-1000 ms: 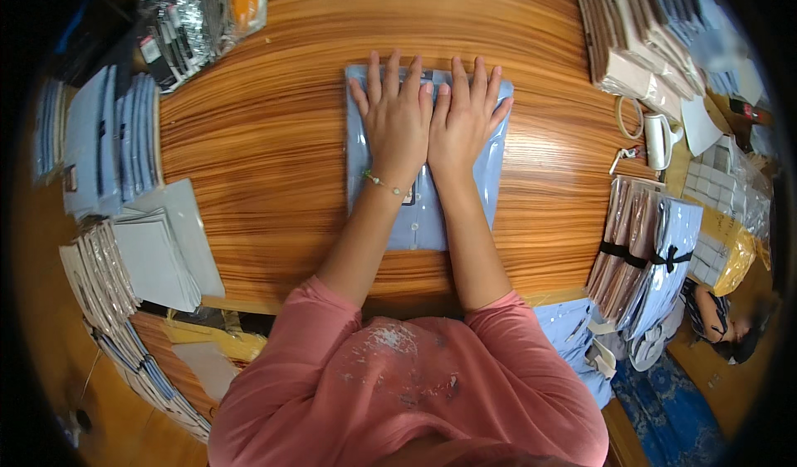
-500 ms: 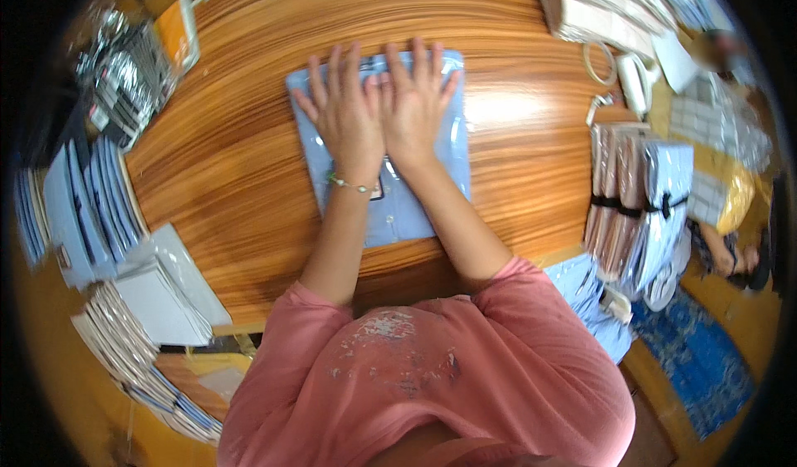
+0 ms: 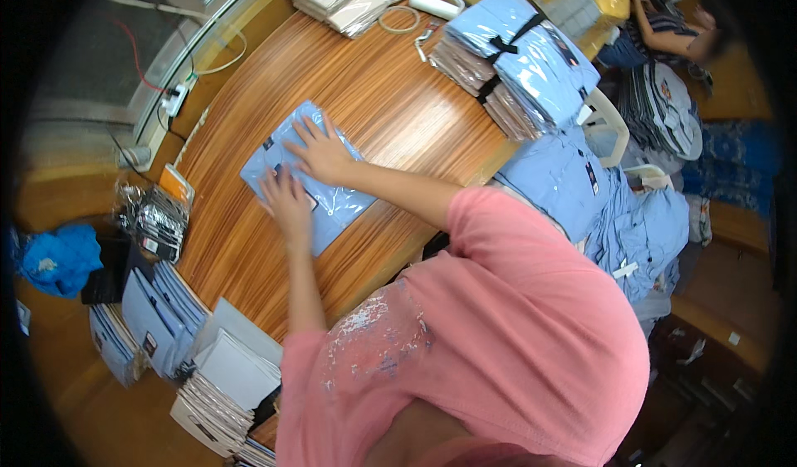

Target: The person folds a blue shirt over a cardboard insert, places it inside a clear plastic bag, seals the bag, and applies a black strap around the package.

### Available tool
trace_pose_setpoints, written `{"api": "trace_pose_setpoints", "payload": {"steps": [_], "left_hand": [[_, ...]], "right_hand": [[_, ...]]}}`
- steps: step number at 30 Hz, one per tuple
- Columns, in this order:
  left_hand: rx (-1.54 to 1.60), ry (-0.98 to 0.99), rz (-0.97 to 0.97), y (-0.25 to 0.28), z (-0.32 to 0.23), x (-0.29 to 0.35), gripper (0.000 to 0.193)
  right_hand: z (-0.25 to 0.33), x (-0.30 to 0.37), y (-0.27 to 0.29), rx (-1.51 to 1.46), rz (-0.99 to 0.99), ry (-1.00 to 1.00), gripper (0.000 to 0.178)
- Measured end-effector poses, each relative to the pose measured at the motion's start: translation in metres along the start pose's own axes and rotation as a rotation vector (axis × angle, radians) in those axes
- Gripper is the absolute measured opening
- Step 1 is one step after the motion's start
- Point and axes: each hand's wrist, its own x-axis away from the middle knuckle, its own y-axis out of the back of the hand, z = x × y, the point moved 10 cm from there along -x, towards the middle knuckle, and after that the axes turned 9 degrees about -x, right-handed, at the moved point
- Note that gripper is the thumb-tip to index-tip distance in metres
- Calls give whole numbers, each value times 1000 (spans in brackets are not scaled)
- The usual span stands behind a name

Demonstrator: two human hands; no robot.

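A folded light blue shirt [image 3: 339, 211] in a clear, shiny plastic bag lies flat on the striped wooden table [image 3: 249, 247], turned at a slant. My right hand [image 3: 324, 153] rests on its upper part, open, with fingers spread over the plastic. Nearer the left edge of the bag, my left hand [image 3: 286, 201] lies palm down, its fingers stretched out and a little blurred. Neither hand grips anything. Dark labels show on the shirt between and beside the hands.
At the right stands a stack of bagged shirts [image 3: 531, 60] tied with black ribbon. Behind it are a lint roller [image 3: 437, 0] and a tape ring [image 3: 400, 19]. Loose blue shirts [image 3: 573, 185] hang beyond the right edge. White boards [image 3: 237, 367] and packed shirts [image 3: 158, 317] line the left.
The view has turned, so the table and shirt now lie aslant. My hands, side by side before, have moved apart across the bagged shirt, both still flat on it.
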Motion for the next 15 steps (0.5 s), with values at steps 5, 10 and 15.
{"api": "trace_pose_setpoints", "payload": {"steps": [5,10,15], "left_hand": [[-42,-84,15,-3,-44,112,57],[-65,-72,26,-14,-55,125,57],[-136,-65,49,-9,-50,120,60]], "right_hand": [[6,105,6,14,91,42,54],[6,120,18,-29,66,22,53],[9,115,9,-38,99,31,52]]}}
